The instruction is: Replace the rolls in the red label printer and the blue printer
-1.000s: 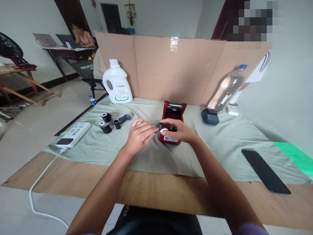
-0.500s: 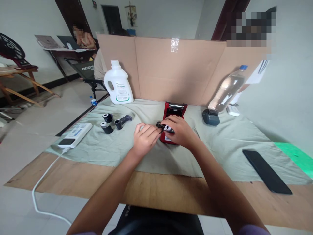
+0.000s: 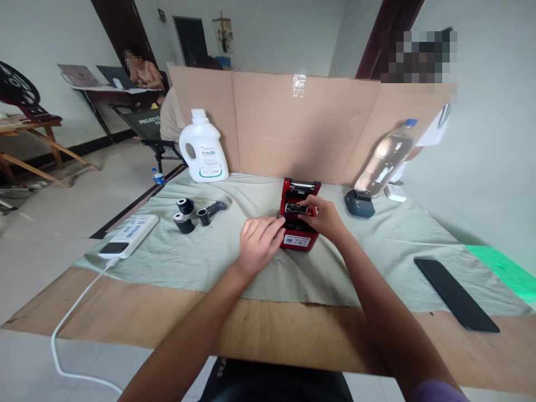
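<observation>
A small red printer (image 3: 298,239) with its lid up stands on the grey-green cloth (image 3: 209,257) in the middle of the table. My right hand (image 3: 324,218) reaches over its open top, fingers pinched on a dark roll (image 3: 296,208) that sits at the printer's opening. My left hand (image 3: 259,245) rests against the printer's left side, fingers curled and touching its red casing. Three black rolls (image 3: 186,215) lie on the cloth to the left.
A white jug (image 3: 204,148) and a clear bottle (image 3: 385,159) stand before a cardboard screen (image 3: 301,123). A small dark printer (image 3: 359,203) sits at the right, a black phone (image 3: 456,293) near the right edge, a white power strip (image 3: 128,236) at the left. A person sits at a far desk.
My right hand has carried the dark roll from in front of the printer up to its open top. My left hand let go of the roll and moved against the printer's side.
</observation>
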A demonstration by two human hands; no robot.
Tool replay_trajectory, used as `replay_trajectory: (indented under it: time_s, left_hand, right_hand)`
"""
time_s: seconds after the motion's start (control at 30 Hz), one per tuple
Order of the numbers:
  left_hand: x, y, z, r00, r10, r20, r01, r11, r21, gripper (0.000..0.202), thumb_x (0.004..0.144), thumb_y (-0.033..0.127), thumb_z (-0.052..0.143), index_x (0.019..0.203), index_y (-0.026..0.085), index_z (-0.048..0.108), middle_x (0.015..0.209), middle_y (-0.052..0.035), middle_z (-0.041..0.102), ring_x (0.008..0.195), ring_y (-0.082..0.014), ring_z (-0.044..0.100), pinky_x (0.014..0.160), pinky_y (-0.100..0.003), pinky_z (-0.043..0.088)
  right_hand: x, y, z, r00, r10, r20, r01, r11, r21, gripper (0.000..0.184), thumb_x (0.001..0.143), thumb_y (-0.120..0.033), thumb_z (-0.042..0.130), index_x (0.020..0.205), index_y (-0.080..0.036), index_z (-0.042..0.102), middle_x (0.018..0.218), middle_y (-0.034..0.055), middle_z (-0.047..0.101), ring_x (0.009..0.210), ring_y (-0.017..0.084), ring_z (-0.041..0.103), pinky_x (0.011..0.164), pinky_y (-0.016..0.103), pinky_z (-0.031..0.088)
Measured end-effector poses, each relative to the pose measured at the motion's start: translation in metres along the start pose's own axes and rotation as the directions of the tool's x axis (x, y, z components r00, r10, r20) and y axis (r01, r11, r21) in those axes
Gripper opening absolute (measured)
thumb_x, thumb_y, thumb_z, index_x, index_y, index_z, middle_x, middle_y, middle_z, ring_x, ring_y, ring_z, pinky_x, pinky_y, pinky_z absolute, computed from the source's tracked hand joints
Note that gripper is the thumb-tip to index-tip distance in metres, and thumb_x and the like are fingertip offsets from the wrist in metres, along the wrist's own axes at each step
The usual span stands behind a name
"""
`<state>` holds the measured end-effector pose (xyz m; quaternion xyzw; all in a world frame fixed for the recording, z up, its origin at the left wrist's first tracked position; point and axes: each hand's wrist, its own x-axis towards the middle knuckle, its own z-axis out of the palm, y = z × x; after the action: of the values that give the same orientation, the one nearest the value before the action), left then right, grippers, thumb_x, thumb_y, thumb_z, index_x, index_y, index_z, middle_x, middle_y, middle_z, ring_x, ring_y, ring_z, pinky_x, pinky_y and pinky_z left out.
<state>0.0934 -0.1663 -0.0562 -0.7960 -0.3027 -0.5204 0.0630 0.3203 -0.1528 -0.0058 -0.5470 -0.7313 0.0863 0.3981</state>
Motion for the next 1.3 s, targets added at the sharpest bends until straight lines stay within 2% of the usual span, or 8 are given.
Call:
replay_trajectory:
  time_s: [0.2, 0.53, 0.8, 0.97, 1.03, 1.1, 1.2, 1.3]
  left_hand:
    - [-0.005, -0.006, 0.013, 0.999, -0.01, -0.035, 0.01, 1.0, 0.002, 0.022, 0.094, 0.022, 0.06, 0.115, 0.021, 0.065, 0.1, -0.006, 0.074, 0.093, -0.0193, 0.067, 0.085, -0.034, 0.045]
    - [-0.007, -0.011, 0.019, 0.995, -0.098, 0.025, 0.098, 0.995, 0.0, 0.017, 0.094, 0.023, 0.058, 0.109, 0.02, 0.066, 0.099, -0.0055, 0.074, 0.092, -0.0197, 0.066, 0.085, -0.034, 0.043]
    - [-0.011, -0.015, 0.024, 0.986, -0.14, 0.087, 0.143, 0.99, -0.023, 0.015, 0.094, 0.024, 0.057, 0.106, 0.021, 0.065, 0.099, -0.0052, 0.073, 0.094, -0.02, 0.064, 0.086, -0.035, 0.043]
    - [-0.002, -0.018, 0.024, 0.97, -0.218, 0.104, 0.228, 0.969, -0.097, 0.015, 0.093, 0.025, 0.056, 0.104, 0.021, 0.066, 0.097, -0.0047, 0.071, 0.095, -0.0203, 0.064, 0.087, -0.035, 0.044]
    - [0.014, -0.025, 0.026, 0.951, -0.267, 0.156, 0.292, 0.943, -0.163, 0.016, 0.093, 0.024, 0.055, 0.103, 0.021, 0.067, 0.095, -0.0039, 0.07, 0.094, -0.0192, 0.064, 0.088, -0.033, 0.046]
    - [0.037, -0.034, 0.03, 0.916, -0.279, 0.287, 0.349, 0.909, -0.229, 0.019, 0.091, 0.026, 0.058, 0.105, 0.021, 0.068, 0.096, -0.0034, 0.07, 0.092, -0.0178, 0.065, 0.086, -0.031, 0.047]
    - [0.072, -0.045, 0.041, 0.795, -0.214, 0.568, 0.405, 0.884, -0.233, 0.031, 0.084, 0.033, 0.067, 0.112, 0.021, 0.071, 0.095, -0.0026, 0.072, 0.088, -0.0181, 0.066, 0.08, -0.029, 0.048]
    - [0.097, -0.046, 0.054, 0.679, -0.224, 0.699, 0.397, 0.913, -0.092, 0.038, 0.079, 0.04, 0.072, 0.112, 0.023, 0.074, 0.085, -0.0015, 0.072, 0.078, -0.0194, 0.065, 0.072, -0.03, 0.046]
  right_hand:
    - [0.018, 0.028, -0.009, 0.975, 0.132, 0.179, -0.118, 0.989, -0.085, 0.016, 0.069, -0.023, 0.07, 0.082, -0.02, 0.062, 0.08, -0.0007, 0.069, 0.076, 0.019, 0.062, 0.068, 0.028, 0.044]
    - [0.042, 0.017, -0.002, 0.891, 0.32, 0.323, -0.202, 0.915, -0.349, 0.02, 0.065, -0.017, 0.073, 0.08, -0.02, 0.06, 0.083, 0.0014, 0.069, 0.078, 0.021, 0.063, 0.062, 0.025, 0.041]
    - [0.042, 0.013, 0.007, 0.895, 0.357, 0.269, -0.147, 0.803, -0.577, 0.03, 0.07, -0.02, 0.07, 0.1, -0.023, 0.07, 0.106, 0.0095, 0.072, 0.113, 0.035, 0.056, 0.094, 0.046, 0.04]
    - [0.04, 0.011, 0.017, 0.884, 0.397, 0.248, -0.186, 0.785, -0.591, 0.033, 0.073, -0.015, 0.065, 0.104, -0.021, 0.073, 0.106, 0.0135, 0.072, 0.118, 0.038, 0.052, 0.096, 0.051, 0.037]
    - [0.041, 0.012, 0.017, 0.883, 0.409, 0.229, -0.21, 0.783, -0.586, 0.034, 0.074, -0.018, 0.066, 0.106, -0.021, 0.074, 0.105, 0.0145, 0.072, 0.119, 0.04, 0.051, 0.096, 0.052, 0.037]
    - [0.041, 0.016, 0.01, 0.874, 0.426, 0.232, -0.248, 0.804, -0.541, 0.032, 0.072, -0.023, 0.07, 0.104, -0.022, 0.076, 0.101, 0.0128, 0.073, 0.117, 0.04, 0.053, 0.096, 0.051, 0.039]
    - [0.04, 0.025, -0.014, 0.827, 0.4, 0.394, -0.304, 0.909, -0.284, 0.022, 0.07, -0.029, 0.073, 0.09, -0.022, 0.078, 0.086, 0.0061, 0.074, 0.099, 0.033, 0.063, 0.088, 0.043, 0.046]
    - [0.035, 0.032, -0.043, 0.803, 0.249, 0.541, -0.349, 0.933, 0.089, 0.026, 0.07, -0.037, 0.074, 0.091, -0.022, 0.079, 0.084, 0.0023, 0.075, 0.086, 0.026, 0.067, 0.08, 0.037, 0.05]
